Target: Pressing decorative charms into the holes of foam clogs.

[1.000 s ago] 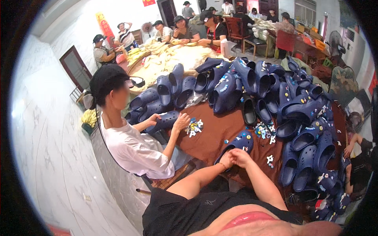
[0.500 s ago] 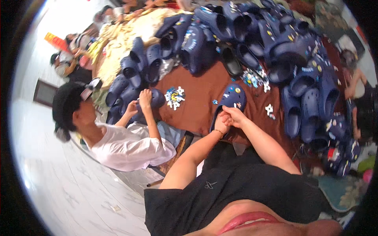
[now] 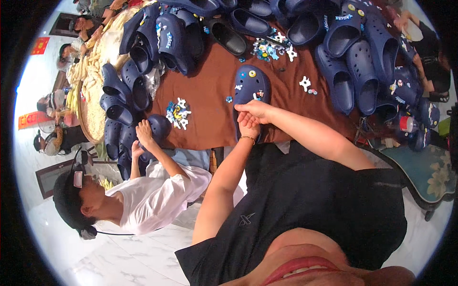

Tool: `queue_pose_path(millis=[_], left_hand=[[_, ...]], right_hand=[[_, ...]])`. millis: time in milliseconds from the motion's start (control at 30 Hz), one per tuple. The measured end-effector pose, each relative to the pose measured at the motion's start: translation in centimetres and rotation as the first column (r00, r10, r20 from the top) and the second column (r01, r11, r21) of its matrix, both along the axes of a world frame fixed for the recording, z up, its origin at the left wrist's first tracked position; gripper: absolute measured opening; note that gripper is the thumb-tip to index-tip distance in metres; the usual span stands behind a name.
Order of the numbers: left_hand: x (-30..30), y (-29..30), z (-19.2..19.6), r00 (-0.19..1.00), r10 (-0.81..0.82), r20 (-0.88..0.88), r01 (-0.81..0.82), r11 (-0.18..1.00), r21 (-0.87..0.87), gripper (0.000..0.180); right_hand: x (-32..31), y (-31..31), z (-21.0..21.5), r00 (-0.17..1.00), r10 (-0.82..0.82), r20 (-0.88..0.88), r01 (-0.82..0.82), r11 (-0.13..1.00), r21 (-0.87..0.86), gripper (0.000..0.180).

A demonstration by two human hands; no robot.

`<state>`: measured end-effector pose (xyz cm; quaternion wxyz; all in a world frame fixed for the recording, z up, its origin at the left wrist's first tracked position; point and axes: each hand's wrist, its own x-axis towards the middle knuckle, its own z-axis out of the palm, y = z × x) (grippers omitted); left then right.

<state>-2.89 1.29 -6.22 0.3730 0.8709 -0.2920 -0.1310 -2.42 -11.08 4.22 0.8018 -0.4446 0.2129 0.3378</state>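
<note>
- Head view, looking down: my two hands meet at a navy clog (image 3: 249, 86) on the brown-covered tabletop (image 3: 205, 90), its toe pointing away from me.
- As I judge it, the clog could skid or twist under an uneven push, because the cover beneath it looks smooth and lightly wrinkled.
- Anything small could drop unnoticed, since my hands hide the very spot where they meet.
- A loose blue charm (image 3: 229, 99), just left of the clog, might be knocked off by a careless wrist; the white charm (image 3: 304, 83) lies near my right forearm (image 3: 315, 128), which could sweep it aside.
- Relative to my fingers (image 3: 245, 117), the clog lies under and just beyond them: its toe, with a yellow charm (image 3: 252, 74) fitted, shows past them, while its heel end is mostly covered.
- My right hand (image 3: 257, 110) laps over my left hand (image 3: 249, 127); the left fingers curl inward. Whether they pinch anything, I cannot tell.
- Beyond the toe is a charm pile (image 3: 271, 49); to the left, a co-worker's hand (image 3: 145, 133) is at another clog (image 3: 160, 127).
</note>
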Motion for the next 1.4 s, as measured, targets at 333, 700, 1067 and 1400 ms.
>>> queue_pose_path(millis=[333,700,1067,1400], left_hand=[[2.7,-2.6,4.7,0.983,-0.148,0.112,0.116,0.962,0.248,0.019],[0.4,-4.6,10.6,0.920,0.295,0.259,-0.236,0.943,-0.236,0.029],[-4.6,-4.5,18.0,0.913,0.085,0.398,0.083,0.918,-0.387,0.047],[-5.8,1.6,10.7,0.993,-0.044,0.106,0.066,0.973,-0.222,0.039]], right_hand=[[-3.1,-1.9,-0.8,0.922,-0.214,0.322,0.270,0.953,-0.139,0.037],[-10.1,-0.8,0.1,0.901,0.152,0.406,0.299,0.460,-0.836,0.081],[0.7,-8.6,2.9,0.462,-0.242,0.853,0.846,0.408,-0.343,0.046],[6.3,-16.7,14.7,0.601,-0.475,0.642,0.745,0.625,-0.235,0.081]])
